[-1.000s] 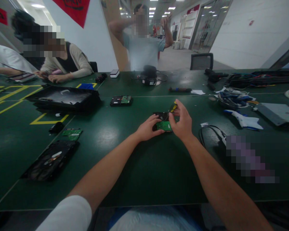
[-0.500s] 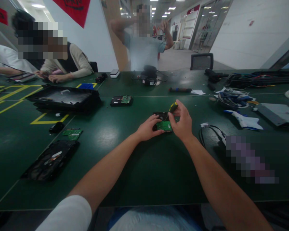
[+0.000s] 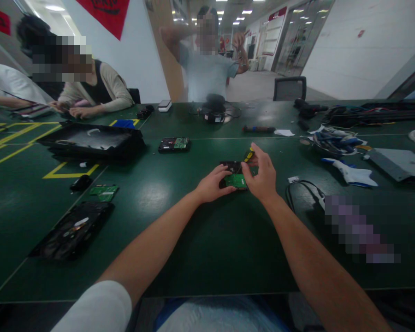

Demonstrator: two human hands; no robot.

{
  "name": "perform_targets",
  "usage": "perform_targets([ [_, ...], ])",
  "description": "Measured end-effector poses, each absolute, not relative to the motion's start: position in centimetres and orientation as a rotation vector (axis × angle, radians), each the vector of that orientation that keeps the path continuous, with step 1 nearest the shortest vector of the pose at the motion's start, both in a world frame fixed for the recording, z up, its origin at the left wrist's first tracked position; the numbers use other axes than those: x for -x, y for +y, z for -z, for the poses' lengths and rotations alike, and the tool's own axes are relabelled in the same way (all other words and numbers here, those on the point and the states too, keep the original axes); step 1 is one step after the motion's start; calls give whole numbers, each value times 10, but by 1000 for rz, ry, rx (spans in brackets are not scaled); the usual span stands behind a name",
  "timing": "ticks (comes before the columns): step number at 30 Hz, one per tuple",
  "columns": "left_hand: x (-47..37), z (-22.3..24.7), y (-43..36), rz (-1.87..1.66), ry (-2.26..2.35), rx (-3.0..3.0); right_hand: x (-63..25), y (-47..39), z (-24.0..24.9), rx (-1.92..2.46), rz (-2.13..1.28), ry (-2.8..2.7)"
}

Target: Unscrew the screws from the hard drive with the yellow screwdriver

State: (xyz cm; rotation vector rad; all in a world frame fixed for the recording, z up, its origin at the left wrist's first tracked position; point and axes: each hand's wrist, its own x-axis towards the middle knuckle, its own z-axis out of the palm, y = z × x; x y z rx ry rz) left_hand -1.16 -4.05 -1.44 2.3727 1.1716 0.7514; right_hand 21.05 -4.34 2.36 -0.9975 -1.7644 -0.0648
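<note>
A hard drive with a green circuit board facing up lies on the dark green table in front of me. My left hand grips its left side, thumb along the near edge and fingers over the far part. In my right hand is a screwdriver with a yellow and black handle, pinched between thumb and fingers. The handle leans up and to the right over the drive's right side. Where its tip meets the drive is too small to make out.
Another hard drive lies farther back. At left are a black drive casing, a loose green circuit board and stacked black trays. A white and blue glove, a cable bundle and a grey metal box lie right. People sit opposite.
The screwdriver handle has turned slightly between my right fingers, showing more yellow. My left hand and the hard drive stay in place.
</note>
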Motion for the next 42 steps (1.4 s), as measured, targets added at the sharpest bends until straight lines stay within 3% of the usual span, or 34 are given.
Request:
perform_targets([
  [42,12,14,-42,-764,1161,-2377,-210,-46,-27,976,48,-1740],
])
